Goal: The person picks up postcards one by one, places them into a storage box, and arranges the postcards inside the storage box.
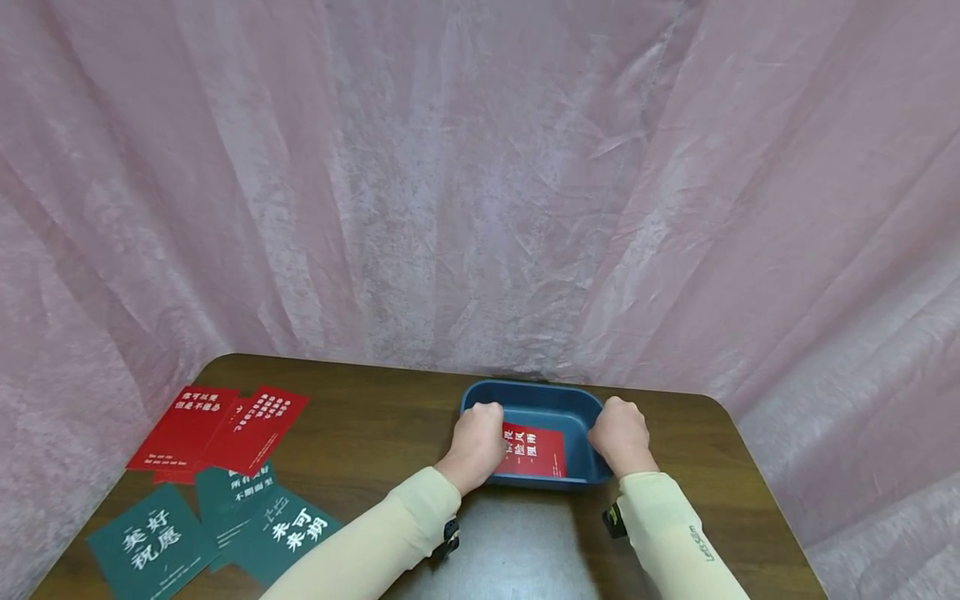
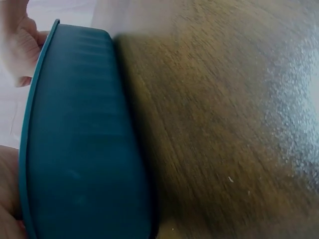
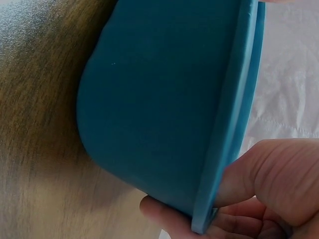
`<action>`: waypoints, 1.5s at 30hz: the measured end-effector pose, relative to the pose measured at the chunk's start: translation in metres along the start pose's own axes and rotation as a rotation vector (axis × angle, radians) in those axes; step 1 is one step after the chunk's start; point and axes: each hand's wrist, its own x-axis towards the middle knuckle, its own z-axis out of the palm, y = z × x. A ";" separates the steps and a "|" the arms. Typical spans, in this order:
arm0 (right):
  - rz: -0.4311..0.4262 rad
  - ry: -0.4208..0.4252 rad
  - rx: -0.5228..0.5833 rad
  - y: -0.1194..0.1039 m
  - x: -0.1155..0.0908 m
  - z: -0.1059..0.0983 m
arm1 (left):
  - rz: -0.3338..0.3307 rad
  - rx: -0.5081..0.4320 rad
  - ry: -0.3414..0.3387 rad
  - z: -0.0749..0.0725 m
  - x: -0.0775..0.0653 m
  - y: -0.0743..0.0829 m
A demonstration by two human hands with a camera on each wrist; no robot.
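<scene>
A blue plastic bin with rounded corners is at the far side of the table. A red card with white Chinese characters lies inside it, partly hidden behind the left hand. The left hand grips the bin at its left end, fingers curled at the rim. At the opposite end, the right hand holds the rim; the right wrist view shows its thumb inside and a finger under the lip. In the left wrist view the bin's long wall stands close over the wood.
Several red cards and green cards lie overlapping on the left of the wooden table. A pink curtain hangs right behind the table's far edge. Light reflects off the tabletop in front of the bin.
</scene>
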 end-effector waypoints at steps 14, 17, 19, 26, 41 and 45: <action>0.013 -0.016 -0.003 -0.004 -0.002 -0.001 | 0.044 0.111 0.030 0.002 -0.002 -0.002; 0.012 -0.012 -0.001 -0.005 -0.002 -0.001 | 0.055 0.123 0.044 0.002 -0.002 -0.002; 0.013 -0.014 -0.001 -0.004 -0.002 -0.001 | 0.058 0.135 0.051 0.003 -0.002 -0.003; 0.012 -0.019 0.000 -0.004 -0.001 0.001 | 0.058 0.185 0.059 0.006 -0.003 -0.003; 0.024 -0.023 -0.008 -0.002 -0.003 0.000 | 0.147 0.141 0.105 0.004 -0.005 -0.003; 0.011 -0.017 -0.012 -0.002 -0.003 0.000 | 0.215 0.131 0.204 -0.008 -0.004 -0.008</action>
